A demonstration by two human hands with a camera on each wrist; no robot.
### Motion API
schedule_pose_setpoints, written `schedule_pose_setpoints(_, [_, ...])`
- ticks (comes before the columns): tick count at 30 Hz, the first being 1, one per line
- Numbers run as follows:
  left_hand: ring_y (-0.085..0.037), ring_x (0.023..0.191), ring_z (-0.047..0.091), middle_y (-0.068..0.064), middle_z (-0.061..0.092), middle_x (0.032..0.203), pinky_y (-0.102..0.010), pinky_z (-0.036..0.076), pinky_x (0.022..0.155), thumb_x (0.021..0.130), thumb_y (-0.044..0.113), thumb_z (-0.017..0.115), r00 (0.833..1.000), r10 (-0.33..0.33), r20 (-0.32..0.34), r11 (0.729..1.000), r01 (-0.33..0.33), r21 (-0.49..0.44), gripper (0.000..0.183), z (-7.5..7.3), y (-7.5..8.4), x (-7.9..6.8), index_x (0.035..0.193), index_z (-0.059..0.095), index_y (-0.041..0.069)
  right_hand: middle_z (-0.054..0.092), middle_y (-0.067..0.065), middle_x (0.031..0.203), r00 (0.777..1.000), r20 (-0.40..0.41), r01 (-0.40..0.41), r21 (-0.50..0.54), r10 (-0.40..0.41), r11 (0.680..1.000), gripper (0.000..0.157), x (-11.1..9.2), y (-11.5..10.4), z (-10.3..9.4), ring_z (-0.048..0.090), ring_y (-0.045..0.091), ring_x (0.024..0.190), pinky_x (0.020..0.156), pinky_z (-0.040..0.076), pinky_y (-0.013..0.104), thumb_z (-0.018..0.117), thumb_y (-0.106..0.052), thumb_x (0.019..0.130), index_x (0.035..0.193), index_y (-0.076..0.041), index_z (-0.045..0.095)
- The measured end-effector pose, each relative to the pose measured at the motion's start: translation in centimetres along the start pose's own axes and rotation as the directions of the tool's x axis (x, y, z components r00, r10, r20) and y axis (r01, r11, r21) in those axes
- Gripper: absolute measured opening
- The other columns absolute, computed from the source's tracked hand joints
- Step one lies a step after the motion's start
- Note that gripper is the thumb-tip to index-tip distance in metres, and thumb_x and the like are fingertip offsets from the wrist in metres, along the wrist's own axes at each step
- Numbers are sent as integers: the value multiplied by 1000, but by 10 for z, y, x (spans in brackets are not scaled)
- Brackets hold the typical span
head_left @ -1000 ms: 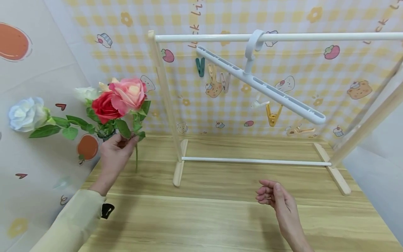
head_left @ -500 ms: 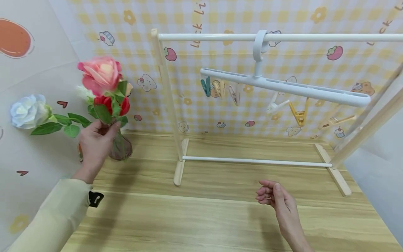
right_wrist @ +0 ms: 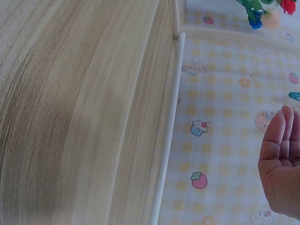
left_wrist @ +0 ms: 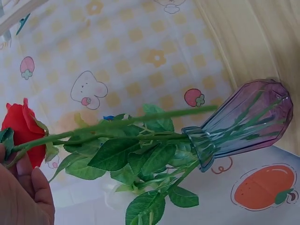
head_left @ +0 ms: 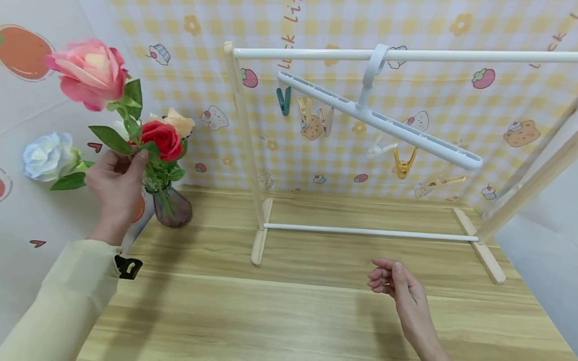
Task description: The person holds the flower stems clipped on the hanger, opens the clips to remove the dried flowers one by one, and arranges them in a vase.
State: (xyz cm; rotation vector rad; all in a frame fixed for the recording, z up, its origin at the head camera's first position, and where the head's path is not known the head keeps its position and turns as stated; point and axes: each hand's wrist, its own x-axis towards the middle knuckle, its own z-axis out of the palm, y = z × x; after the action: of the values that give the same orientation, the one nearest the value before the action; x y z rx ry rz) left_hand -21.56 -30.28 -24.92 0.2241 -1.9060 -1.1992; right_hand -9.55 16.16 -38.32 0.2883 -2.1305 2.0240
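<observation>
My left hand (head_left: pixel 115 185) pinches a pink rose (head_left: pixel 92 75) by its green stem, with the bloom up above the fingers. In the left wrist view the lower end of that stem (left_wrist: pixel 154 115) passes close by the mouth of a purple glass vase (left_wrist: pixel 255 122); whether it touches cannot be told. Leaning in the vase are a red rose (head_left: pixel 161 140), a peach rose (head_left: pixel 180 122) and a pale blue rose (head_left: pixel 49 156), which sticks out left. A white flower there is mostly hidden. My right hand (head_left: pixel 402 291) hovers over the table, fingers loosely bent, holding nothing.
A wooden rack (head_left: pixel 243 125) with white bars spans the middle and right. From its top bar hangs a pale blue hanger (head_left: pixel 384 123), tilted, carrying several clips such as a yellow one (head_left: pixel 405 163). Patterned cloth (head_left: pixel 217 165) backs the wooden table (head_left: pixel 271 321).
My left hand has moved left and up with the pink rose, bringing the vase into sight. The hanger has swung round and back on its bar. My right hand has stayed put.
</observation>
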Motion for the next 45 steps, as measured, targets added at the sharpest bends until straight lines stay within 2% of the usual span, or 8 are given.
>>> schedule_pose_setpoints(4, [7, 59, 50, 28, 56, 65, -13, 38, 59, 84, 17, 70, 998, 45, -40, 999, -45, -1, 4, 1, 1, 4, 86, 70, 21, 63, 4, 88, 1000, 6, -1, 2, 1, 1000, 43, 2, 0, 1, 63, 13, 78, 67, 53, 24, 23, -13, 105, 112, 19, 51])
schedule_pose_setpoints(9, [8, 61, 52, 28, 58, 66, -13, 39, 61, 83, 19, 71, 997, 39, -67, 999, -40, -12, 10, 2, 1, 8, 93, 73, 16, 63, 4, 87, 1000, 3, -3, 4, 3, 1000, 42, 2, 1, 2, 63, 13, 77, 66, 54, 24, 23, -13, 105, 111, 17, 53])
schedule_pose_setpoints(14, [7, 65, 56, 25, 60, 70, -12, 42, 65, 83, 19, 72, 995, 51, -91, 998, -54, -40, 12, 3, -3, 9, 93, 73, 13, 63, 6, 87, 1000, -5, -16, -19, 16, 1000, 42, 1, 1, 3, 63, 13, 76, 66, 54, 24, 24, -13, 105, 110, 13, 55])
schedule_pose_setpoints(18, [6, 66, 55, 25, 59, 72, -13, 42, 66, 84, 19, 71, 993, 61, -104, 997, -66, -46, 11, 2, -10, 10, 93, 72, 13, 63, 6, 86, 1000, -11, -18, -22, 18, 1000, 42, 1, 2, 4, 63, 13, 76, 66, 54, 24, 24, -13, 105, 110, 16, 54])
schedule_pose_setpoints(25, [4, 64, 54, 20, 61, 70, -14, 41, 64, 82, 14, 72, 994, 1, -112, 993, -14, -120, 6, 8, -16, 9, 88, 72, 15, 64, 5, 86, 999, -30, -34, -38, 33, 999, 42, 0, 0, 3, 63, 13, 75, 66, 54, 23, 24, -14, 105, 110, 15, 55])
schedule_pose_setpoints(31, [2, 64, 57, 16, 63, 71, -14, 43, 64, 81, 10, 73, 992, -16, -124, 981, -9, -193, 7, 13, -17, 10, 87, 73, 12, 63, 5, 85, 999, -31, -37, -22, 36, 999, 41, 0, 0, 3, 63, 13, 75, 65, 54, 23, 25, -13, 104, 110, 14, 55])
schedule_pose_setpoints(40, [7, 65, 57, 22, 62, 72, -12, 42, 64, 82, 15, 73, 992, 25, -126, 995, -37, -94, 10, 6, -20, 6, 92, 74, 14, 63, 5, 85, 999, -13, -30, -28, 29, 999, 42, 1, 2, 5, 63, 13, 75, 65, 54, 24, 24, -12, 104, 110, 17, 54])
schedule_pose_setpoints(45, [1, 65, 57, 15, 65, 75, -15, 42, 63, 81, 9, 72, 994, -41, -104, 976, 18, -215, 12, 11, -19, 8, 93, 73, 12, 63, 5, 85, 999, -30, -41, -28, 40, 999, 41, -1, 1, 4, 63, 13, 75, 65, 53, 23, 25, -13, 104, 110, 14, 56])
